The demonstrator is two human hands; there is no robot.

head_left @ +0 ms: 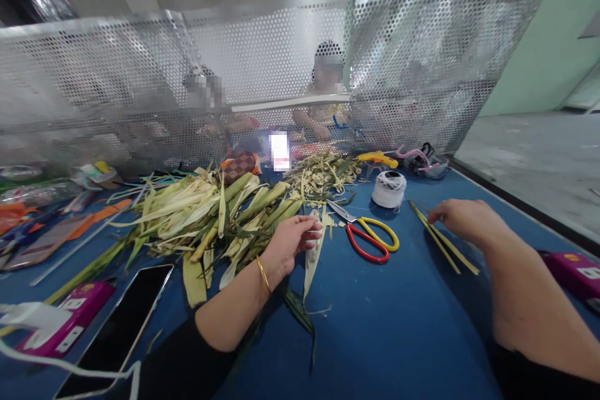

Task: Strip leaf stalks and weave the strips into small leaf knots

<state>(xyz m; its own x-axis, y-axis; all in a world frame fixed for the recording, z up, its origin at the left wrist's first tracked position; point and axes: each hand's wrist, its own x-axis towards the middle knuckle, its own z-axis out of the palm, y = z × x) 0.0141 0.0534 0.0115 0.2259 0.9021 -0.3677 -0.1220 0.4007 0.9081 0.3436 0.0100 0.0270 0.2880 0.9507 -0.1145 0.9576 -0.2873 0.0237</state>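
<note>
Left hand (289,244) curled by a pale husk (310,275), right hand (462,219) was at thin strips (442,239), either grip impossible to tell, scissors (351,219) lay between.

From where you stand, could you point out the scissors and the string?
Scissors (347,217): head view, on the metal near the pivot.
String (389,192): head view, side of the white ball.

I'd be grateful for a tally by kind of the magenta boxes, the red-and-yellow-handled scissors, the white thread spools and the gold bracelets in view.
Magenta boxes: 2
Red-and-yellow-handled scissors: 1 pair
White thread spool: 1
Gold bracelet: 1
Total: 5
</note>
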